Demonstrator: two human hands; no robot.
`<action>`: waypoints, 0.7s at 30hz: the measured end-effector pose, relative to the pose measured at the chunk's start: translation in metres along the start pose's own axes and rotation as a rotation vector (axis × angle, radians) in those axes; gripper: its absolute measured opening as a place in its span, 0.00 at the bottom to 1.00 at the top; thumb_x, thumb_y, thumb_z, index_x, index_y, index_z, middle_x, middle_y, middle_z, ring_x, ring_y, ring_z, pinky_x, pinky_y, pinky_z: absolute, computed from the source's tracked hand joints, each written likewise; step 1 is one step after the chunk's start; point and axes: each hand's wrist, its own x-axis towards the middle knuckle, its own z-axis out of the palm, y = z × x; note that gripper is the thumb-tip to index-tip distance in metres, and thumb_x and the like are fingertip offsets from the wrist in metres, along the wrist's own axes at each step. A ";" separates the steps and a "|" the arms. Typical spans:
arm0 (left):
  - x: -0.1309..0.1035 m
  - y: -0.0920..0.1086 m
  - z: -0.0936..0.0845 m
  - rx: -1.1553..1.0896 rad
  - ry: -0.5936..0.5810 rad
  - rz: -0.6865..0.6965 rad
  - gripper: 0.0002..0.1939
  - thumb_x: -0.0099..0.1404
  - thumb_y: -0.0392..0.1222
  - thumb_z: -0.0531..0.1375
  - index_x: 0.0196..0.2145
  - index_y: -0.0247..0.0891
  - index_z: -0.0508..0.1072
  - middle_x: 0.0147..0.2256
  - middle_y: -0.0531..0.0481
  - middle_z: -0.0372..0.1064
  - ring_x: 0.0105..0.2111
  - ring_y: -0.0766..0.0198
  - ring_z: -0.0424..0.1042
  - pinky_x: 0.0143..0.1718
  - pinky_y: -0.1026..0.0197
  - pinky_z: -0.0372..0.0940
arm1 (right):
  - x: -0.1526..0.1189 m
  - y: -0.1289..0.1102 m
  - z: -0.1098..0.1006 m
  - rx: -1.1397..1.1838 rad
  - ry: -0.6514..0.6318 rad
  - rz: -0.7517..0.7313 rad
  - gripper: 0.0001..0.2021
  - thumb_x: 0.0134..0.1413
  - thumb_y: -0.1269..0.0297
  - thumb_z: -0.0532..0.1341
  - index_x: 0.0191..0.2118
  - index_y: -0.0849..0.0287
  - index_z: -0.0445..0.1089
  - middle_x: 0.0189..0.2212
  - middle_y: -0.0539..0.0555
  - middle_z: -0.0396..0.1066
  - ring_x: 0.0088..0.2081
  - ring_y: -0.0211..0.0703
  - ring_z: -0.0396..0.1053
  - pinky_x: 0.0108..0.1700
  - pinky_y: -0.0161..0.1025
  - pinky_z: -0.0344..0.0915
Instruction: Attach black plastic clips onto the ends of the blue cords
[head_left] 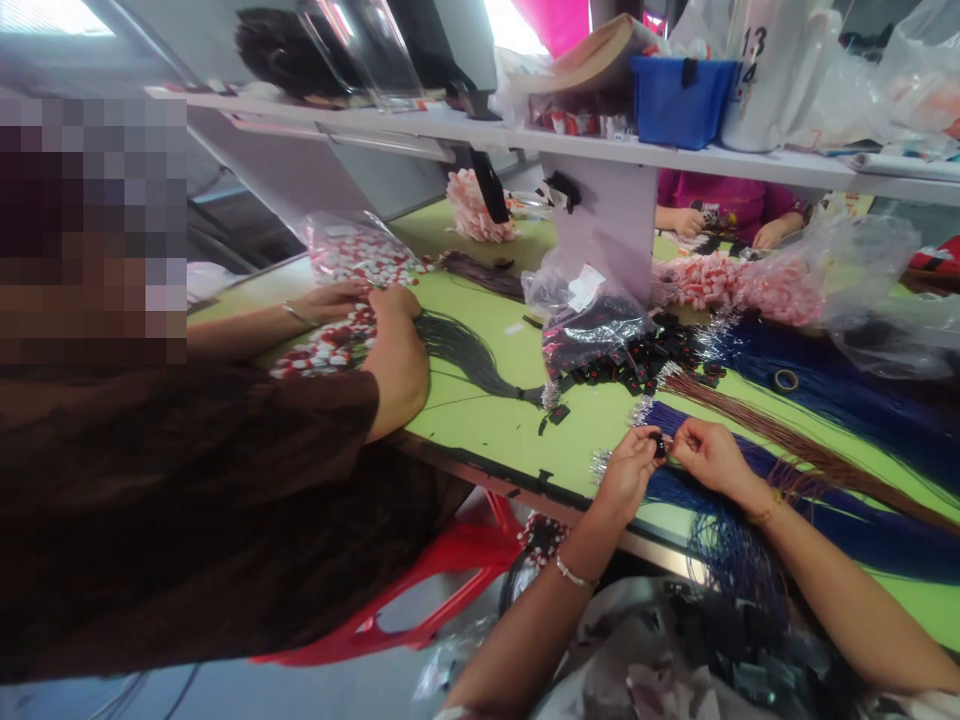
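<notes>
Near the front edge of the bench, my left hand (pixel 627 474) pinches a small black connector housing (pixel 659 444) between thumb and fingertips. My right hand (pixel 712 458) is closed close beside it, its fingertips almost touching the housing; what they grip is too small to make out, perhaps a thin wire. Under and around both hands lie blue wires (pixel 847 530) with silvery crimped ends. A bundle of brown wires (pixel 795 440) stretches off to the right. Behind my hands is a heap of black connector housings (pixel 637 360), partly spilling from a clear plastic bag (pixel 592 310).
At left a co-worker's hands (pixel 394 320) are among red and white connectors (pixel 330 345) by black wires (pixel 469 350). Another person (pixel 731 210) sits opposite. A shelf (pixel 450 125) with a blue bin (pixel 681 100) crosses above. A tape roll (pixel 786 380) lies on blue wires.
</notes>
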 end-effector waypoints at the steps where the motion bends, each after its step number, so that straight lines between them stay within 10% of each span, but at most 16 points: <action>1: 0.000 0.000 0.000 0.002 -0.001 0.000 0.15 0.49 0.40 0.67 0.35 0.36 0.70 0.32 0.48 0.71 0.32 0.66 0.69 0.36 0.63 0.61 | 0.000 -0.001 0.000 -0.009 -0.001 0.002 0.08 0.47 0.65 0.56 0.21 0.59 0.62 0.16 0.46 0.61 0.19 0.32 0.54 0.23 0.30 0.48; 21: -0.002 -0.001 0.000 0.039 0.013 0.011 0.17 0.48 0.42 0.68 0.35 0.36 0.70 0.32 0.49 0.70 0.32 0.66 0.69 0.35 0.64 0.62 | 0.000 -0.002 -0.001 -0.043 -0.012 0.037 0.07 0.46 0.66 0.56 0.21 0.59 0.63 0.16 0.46 0.62 0.18 0.32 0.55 0.22 0.31 0.47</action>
